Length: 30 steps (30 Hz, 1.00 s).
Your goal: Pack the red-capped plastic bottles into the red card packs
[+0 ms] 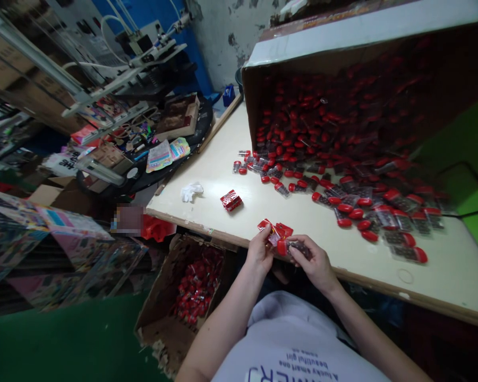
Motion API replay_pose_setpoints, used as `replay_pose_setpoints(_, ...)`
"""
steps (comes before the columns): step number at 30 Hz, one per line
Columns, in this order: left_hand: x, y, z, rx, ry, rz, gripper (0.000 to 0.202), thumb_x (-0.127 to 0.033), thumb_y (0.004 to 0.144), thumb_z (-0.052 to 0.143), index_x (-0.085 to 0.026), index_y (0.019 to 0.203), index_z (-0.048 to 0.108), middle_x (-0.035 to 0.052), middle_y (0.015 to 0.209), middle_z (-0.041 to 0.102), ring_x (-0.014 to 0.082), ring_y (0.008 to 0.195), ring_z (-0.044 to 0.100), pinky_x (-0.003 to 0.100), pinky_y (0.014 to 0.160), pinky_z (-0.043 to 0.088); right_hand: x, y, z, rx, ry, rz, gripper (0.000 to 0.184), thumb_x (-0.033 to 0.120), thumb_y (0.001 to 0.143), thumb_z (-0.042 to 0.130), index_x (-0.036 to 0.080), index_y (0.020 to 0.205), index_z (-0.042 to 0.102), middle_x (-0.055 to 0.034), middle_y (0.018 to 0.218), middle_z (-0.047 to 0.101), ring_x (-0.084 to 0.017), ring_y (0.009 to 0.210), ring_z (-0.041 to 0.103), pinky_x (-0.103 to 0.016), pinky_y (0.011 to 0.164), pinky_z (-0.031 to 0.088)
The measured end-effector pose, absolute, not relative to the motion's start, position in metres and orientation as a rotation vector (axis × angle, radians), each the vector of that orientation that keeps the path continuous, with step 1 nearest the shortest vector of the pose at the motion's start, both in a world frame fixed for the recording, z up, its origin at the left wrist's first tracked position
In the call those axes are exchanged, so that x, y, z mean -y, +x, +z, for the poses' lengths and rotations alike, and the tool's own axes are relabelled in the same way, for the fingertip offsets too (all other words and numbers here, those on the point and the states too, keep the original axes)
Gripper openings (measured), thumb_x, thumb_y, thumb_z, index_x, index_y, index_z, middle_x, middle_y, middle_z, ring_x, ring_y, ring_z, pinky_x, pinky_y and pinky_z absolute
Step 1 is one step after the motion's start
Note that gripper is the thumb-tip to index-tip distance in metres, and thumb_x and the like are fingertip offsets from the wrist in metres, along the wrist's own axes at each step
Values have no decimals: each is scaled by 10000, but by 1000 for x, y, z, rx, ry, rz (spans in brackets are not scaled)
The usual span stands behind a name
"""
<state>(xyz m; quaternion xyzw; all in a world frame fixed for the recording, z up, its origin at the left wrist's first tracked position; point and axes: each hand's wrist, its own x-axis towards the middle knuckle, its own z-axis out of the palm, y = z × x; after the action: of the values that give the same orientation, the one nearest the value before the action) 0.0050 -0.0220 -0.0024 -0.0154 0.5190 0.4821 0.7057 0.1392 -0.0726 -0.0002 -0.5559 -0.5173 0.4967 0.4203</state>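
Note:
Close to the table's front edge, my left hand [261,249] is closed on a small red printed packet [278,229], pinched between thumb and fingers. My right hand [313,260] grips a small clear container with a red cap [289,247] and dark pieces inside. Its red end meets the packet; whether it is partly inside I cannot tell. A red printed packet [231,200] lies on the table to the left of my hands. Many more red-capped containers [342,199] are spread over the table on the right.
A large cardboard box [295,55] lies on its side, spilling red-capped containers. Below the table edge stands an open carton [155,297] of red packets [197,286]. Crumpled white tissue [191,191] and a rubber band [405,276] lie on the table [207,212]. A machine [131,74] stands left.

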Motion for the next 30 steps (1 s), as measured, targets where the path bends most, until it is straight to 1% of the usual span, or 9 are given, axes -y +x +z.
replay_pose_setpoints(4, 23, 5, -1, -1158, -52, 1054, 233, -281, 643, 722, -120, 769, 611, 51, 732, 631, 118, 593, 566, 227, 532, 440, 71, 138, -3, 1247, -1439, 1198, 238, 354, 811, 537, 238, 1017, 562, -10, 840, 622, -133, 570, 609, -249, 538, 518)
replay_pose_setpoints(10, 23, 5, 2, -1158, -59, 1037, 242, -284, 637, 730, -125, 767, 601, 42, 725, 626, 105, 575, 560, 217, 523, 435, 70, 139, -11, 1268, -1467, 1134, 245, 350, 817, 529, 231, 1030, 553, -21, 860, 625, -133, 576, 615, -247, 552, 518)
replay_pose_setpoints(16, 25, 5, 1, -1176, -18, 1061, 244, -282, 612, 742, -133, 738, 595, 18, 685, 616, 95, 565, 552, 201, 497, 403, 70, 138, -11, 1334, -1511, 1028, 250, 349, 809, 538, 219, 1019, 573, -48, 917, 642, -155, 652, 623, -252, 578, 506)
replay_pose_setpoints(19, 27, 6, 0, -1166, 61, 1109, 267, -295, 588, 755, -135, 739, 604, 9, 670, 620, 90, 554, 545, 201, 505, 395, 71, 136, -10, 1268, -1487, 1096, 261, 365, 802, 548, 220, 1018, 571, -30, 839, 637, -145, 600, 608, -258, 560, 506)
replay_pose_setpoints(24, 32, 10, 3, -1162, 135, 1189, 315, -317, 548, 774, -125, 747, 623, 25, 676, 642, 103, 554, 558, 218, 545, 395, 71, 133, -9, 1059, -1359, 1384, 299, 402, 802, 555, 216, 1037, 558, 10, 699, 587, -121, 525, 563, -219, 449, 455)
replay_pose_setpoints(27, 36, 10, 2, -1157, 142, 1192, 322, -332, 544, 775, -123, 737, 625, 17, 657, 634, 95, 544, 549, 212, 539, 375, 71, 130, -12, 920, -1303, 1446, 310, 405, 790, 580, 210, 1030, 557, 20, 655, 581, -109, 521, 544, -202, 451, 435)
replay_pose_setpoints(30, 40, 10, -2, -1184, 129, 1183, 331, -341, 544, 776, -128, 749, 628, 11, 662, 632, 87, 550, 548, 204, 528, 353, 73, 125, -16, 811, -1292, 1435, 321, 405, 783, 593, 212, 1036, 551, 27, 640, 586, -100, 523, 538, -199, 481, 441)
